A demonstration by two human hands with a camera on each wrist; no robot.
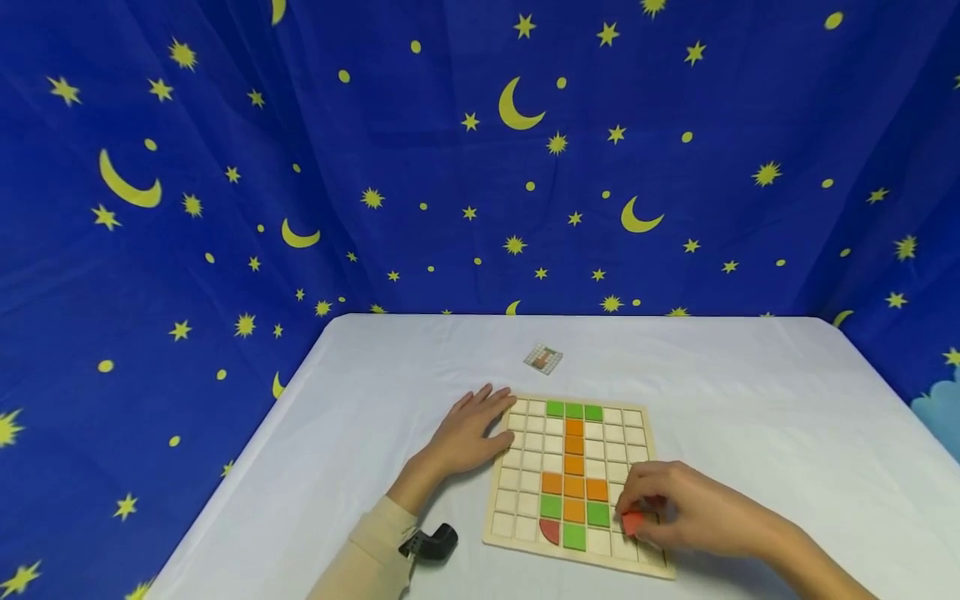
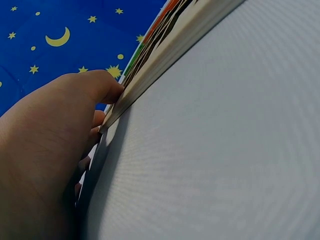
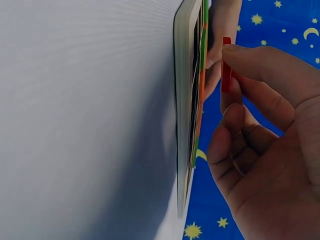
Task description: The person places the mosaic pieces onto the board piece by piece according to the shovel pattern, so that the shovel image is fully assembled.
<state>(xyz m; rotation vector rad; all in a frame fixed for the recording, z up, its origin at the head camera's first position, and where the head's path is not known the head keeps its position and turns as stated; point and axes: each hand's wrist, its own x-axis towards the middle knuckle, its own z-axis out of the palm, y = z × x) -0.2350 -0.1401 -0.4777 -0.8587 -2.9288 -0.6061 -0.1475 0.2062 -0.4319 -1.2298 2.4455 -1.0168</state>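
A wooden grid board lies on the table, with orange tiles in a cross-like column, green tiles above and below it, and a red quarter-round tile near the front. My left hand rests at the board's left edge, fingers extended, the thumb on its rim. Over the front right squares, my right hand pinches a red tile between thumb and finger. The right wrist view shows that red tile edge-on, held apart from the board; its full outline is partly hidden by the fingers.
Beyond the board lies a small card printed with a grid pattern. A white cloth covers the table. Blue curtains with moons and stars surround it. A black device is at the left wrist.
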